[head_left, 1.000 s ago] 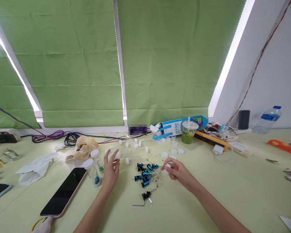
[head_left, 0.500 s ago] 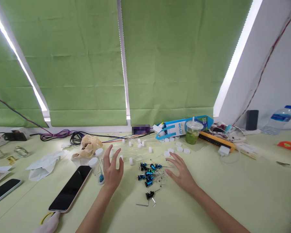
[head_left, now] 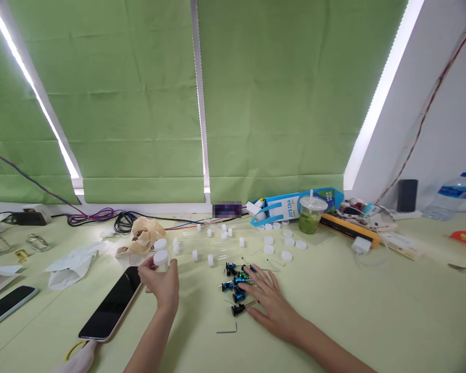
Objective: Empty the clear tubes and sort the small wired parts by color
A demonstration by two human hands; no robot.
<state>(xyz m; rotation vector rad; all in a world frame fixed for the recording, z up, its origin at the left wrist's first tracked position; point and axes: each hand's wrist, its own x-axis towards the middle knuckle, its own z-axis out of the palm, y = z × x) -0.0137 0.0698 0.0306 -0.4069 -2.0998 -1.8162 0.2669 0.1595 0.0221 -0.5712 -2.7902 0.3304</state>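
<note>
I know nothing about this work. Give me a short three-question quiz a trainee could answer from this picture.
1. True or false: the left hand grips a white-capped vial.
2. Where do the fingers of the right hand rest? A) on the water bottle B) on the pile of blue and black capacitors C) on the green drink cup
3. What dark flat thing lies on the table just beside the left hand?

Key:
1. True.
2. B.
3. A smartphone, screen up.
</note>
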